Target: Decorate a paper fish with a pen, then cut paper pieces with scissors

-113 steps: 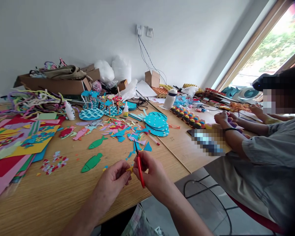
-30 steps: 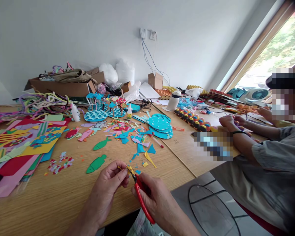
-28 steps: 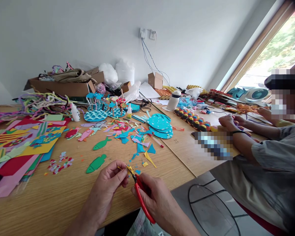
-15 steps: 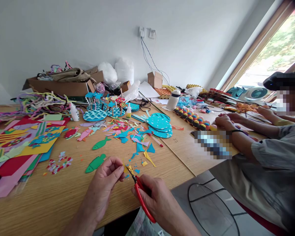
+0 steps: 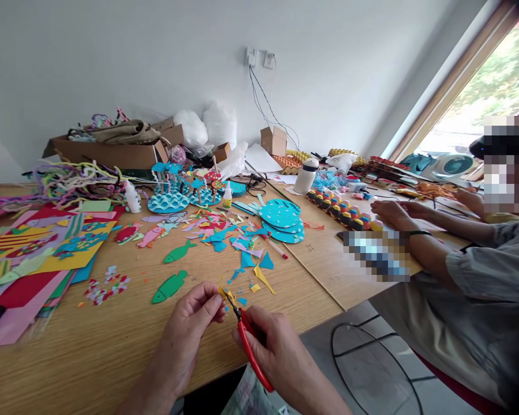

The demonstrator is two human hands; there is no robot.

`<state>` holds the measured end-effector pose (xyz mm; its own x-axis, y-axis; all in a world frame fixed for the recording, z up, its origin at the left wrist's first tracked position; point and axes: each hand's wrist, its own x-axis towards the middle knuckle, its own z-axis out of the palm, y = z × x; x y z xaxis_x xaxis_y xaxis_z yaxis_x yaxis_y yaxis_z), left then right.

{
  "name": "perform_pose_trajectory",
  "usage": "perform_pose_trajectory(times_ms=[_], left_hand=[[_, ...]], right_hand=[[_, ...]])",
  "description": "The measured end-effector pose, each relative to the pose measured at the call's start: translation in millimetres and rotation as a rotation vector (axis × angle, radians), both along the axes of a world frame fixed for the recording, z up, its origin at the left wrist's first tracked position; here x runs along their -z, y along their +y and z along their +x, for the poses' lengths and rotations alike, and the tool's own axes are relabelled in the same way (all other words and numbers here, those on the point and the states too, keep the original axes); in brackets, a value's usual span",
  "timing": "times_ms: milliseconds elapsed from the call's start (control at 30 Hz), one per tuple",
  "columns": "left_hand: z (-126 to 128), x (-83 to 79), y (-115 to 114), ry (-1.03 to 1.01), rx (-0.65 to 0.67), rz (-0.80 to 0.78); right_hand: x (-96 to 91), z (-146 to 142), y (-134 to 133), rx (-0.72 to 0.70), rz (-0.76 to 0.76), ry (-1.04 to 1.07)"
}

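Observation:
My left hand (image 5: 190, 331) pinches a small yellow paper scrap (image 5: 224, 294) between thumb and fingers, just above the near edge of the wooden table (image 5: 112, 346). My right hand (image 5: 272, 351) grips red-handled scissors (image 5: 248, 346), blades pointing up-left into the yellow scrap. Two green paper fish (image 5: 169, 286) lie on the table just beyond my left hand. Yellow and blue offcuts (image 5: 259, 276) lie beyond the scissors.
Coloured paper sheets (image 5: 30, 253) are stacked at the left. Blue paper discs (image 5: 281, 216), glue bottles (image 5: 132, 197), pipe cleaners (image 5: 69, 178) and a cardboard box (image 5: 108, 151) fill the back. Another person (image 5: 471, 288) sits at the right, hands on the table. A cable (image 5: 363, 346) loops on the floor.
Since the oldest frame the scissors have tipped from upright to slanting down-right in my right hand. More yellow offcuts lie on the table. The other person's hands have shifted slightly.

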<state>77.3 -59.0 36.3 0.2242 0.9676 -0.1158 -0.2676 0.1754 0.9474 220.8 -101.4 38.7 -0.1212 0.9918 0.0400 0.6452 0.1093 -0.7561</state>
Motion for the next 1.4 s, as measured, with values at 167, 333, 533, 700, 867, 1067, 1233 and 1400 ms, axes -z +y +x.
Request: perform_pose_trajectory(times_ms=[167,333,533,700,867,1067,1233,1400], left_hand=[[-3.6,1.5,2.6,0.104,0.082,0.062],[-6.4,3.0,4.1,0.158,0.117,0.106],[-7.2,3.1,5.9,0.197,0.148,0.142],[-7.7,-0.4,5.1,0.238,0.156,0.153],[-8.1,-4.5,6.3,0.262,0.135,0.141],[-8.7,-2.2,8.7,0.240,0.113,0.113],[-9.1,-0.3,7.8,0.197,0.095,0.098],[-8.2,0.8,3.7,0.124,0.043,0.065]], right_hand=[[-2.8,-0.3,0.0,-0.023,-0.014,-0.026],[-2.8,1.0,-0.2,-0.031,-0.022,-0.023],[-5.2,1.6,-2.1,-0.042,-0.020,-0.023],[-5.1,1.4,-3.0,-0.034,-0.025,-0.020],[-3.0,3.1,-2.4,-0.026,-0.033,-0.015],[-1.3,5.5,-3.6,-0.016,-0.051,-0.024],[-0.6,5.7,-3.6,-0.019,-0.052,-0.043],[2.6,6.6,-1.9,-0.023,-0.031,-0.032]])
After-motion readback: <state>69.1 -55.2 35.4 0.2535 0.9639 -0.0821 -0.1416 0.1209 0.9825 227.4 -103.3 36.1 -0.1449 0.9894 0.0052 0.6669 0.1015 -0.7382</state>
